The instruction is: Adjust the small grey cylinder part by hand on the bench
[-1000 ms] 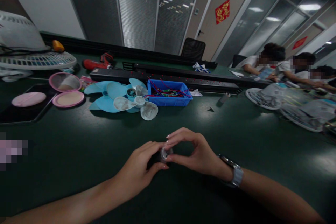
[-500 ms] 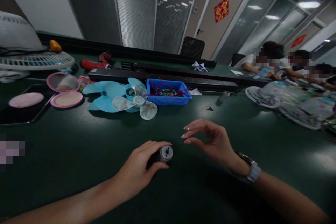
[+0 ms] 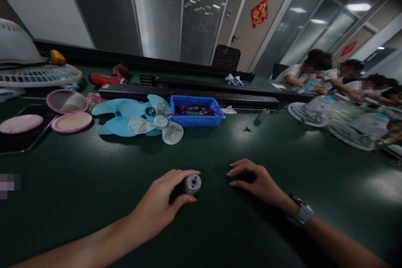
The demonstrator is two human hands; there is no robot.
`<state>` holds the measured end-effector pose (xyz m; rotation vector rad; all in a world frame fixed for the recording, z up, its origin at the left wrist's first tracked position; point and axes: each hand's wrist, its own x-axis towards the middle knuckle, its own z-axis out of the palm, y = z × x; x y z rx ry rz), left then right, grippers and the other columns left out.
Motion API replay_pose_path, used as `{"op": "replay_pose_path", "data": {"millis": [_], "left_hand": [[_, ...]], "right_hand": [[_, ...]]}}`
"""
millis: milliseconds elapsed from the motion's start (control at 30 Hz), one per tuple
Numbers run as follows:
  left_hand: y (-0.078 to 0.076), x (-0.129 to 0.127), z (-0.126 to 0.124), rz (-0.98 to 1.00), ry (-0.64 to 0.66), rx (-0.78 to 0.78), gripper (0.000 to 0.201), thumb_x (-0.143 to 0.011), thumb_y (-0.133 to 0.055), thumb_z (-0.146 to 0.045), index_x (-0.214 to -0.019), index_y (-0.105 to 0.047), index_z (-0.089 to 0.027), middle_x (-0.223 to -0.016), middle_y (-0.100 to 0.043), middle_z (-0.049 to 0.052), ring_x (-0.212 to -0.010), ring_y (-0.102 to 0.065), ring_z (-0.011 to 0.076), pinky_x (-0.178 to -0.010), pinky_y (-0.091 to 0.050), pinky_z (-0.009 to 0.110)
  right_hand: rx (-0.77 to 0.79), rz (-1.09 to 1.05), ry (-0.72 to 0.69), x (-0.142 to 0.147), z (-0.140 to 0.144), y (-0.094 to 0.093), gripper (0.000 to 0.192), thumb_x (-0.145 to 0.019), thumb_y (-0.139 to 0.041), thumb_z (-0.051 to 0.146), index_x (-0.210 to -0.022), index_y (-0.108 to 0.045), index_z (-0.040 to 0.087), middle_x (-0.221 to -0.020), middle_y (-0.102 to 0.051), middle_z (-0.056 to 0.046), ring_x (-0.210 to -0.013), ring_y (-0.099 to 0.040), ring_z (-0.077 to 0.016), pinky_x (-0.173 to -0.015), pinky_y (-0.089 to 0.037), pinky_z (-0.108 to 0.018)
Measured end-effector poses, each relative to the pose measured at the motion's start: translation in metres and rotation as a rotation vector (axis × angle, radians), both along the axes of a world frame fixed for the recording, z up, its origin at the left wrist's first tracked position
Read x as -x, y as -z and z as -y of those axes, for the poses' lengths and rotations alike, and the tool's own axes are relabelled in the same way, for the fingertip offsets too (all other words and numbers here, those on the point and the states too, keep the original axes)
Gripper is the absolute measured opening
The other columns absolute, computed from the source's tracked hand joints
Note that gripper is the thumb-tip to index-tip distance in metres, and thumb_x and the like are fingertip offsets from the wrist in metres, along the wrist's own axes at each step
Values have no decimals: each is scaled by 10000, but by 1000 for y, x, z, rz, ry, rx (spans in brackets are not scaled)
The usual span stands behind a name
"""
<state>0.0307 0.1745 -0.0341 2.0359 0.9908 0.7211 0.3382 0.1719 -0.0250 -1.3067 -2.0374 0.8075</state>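
My left hand (image 3: 160,201) grips a small grey cylindrical motor (image 3: 192,184), its round metal end face turned toward me, low over the dark green table (image 3: 94,167). My right hand (image 3: 254,180) rests on the table a short way to the right of the motor, fingers loosely curled and spread, holding nothing. A watch (image 3: 303,214) sits on my right wrist.
Blue and white fan blades (image 3: 138,119) lie beyond my hands, beside a blue bin (image 3: 196,113) of red-wired parts. Pink round lids (image 3: 67,111), a white fan grille (image 3: 37,73) and a red tool (image 3: 108,76) are at left. Several people work on fan grilles (image 3: 309,114) at right.
My right hand let go of the motor, drew away to the right and came down onto the table. My left hand kept hold of the motor.
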Motion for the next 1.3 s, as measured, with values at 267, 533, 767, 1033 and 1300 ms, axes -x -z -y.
{"op": "replay_pose_path", "data": {"millis": [267,533,767,1033,1300], "left_hand": [[4,1,-1,14,17,3,420,-854,-647,-188,-1256,-561,-272,-1156,-655,40,-1055,-618,239,-914,-495,395],[3,-1,1,66,11,-28,339,-833,-672,-156,-1161,-600,-196,-1005,-669,46,-909,-627,216,-793,-497,337],[3,-1,1,90,18,-42,240,-835,-663,-144,-1068,-619,-183,-958,-659,44,-879,-617,209,-773,-488,324],[4,-2,1,86,20,-37,249,-828,-667,-123,-1064,-615,-181,-970,-656,47,-895,-611,211,-800,-487,335],[5,-1,0,94,32,-36,215,-839,-663,-133,-1042,-621,-188,-981,-657,40,-918,-615,209,-803,-490,331]], "right_hand": [[-85,-237,-38,41,-4,-29,185,-755,-796,224,-912,-698,226,-921,-748,-27,-963,-683,-184,-853,-558,-345],[-178,-310,-272,102,-14,-40,166,-746,-801,202,-889,-717,214,-867,-752,-18,-869,-692,-167,-798,-538,-313],[-172,-252,-281,105,-15,-40,143,-775,-775,200,-906,-720,210,-873,-741,-22,-875,-682,-168,-806,-528,-318],[-148,-217,-250,105,-14,-40,124,-796,-754,205,-916,-721,198,-884,-739,-32,-878,-679,-164,-805,-534,-310],[-135,-195,-229,106,-7,-41,140,-793,-758,208,-927,-717,205,-894,-753,-25,-892,-686,-167,-834,-532,-322]]}}
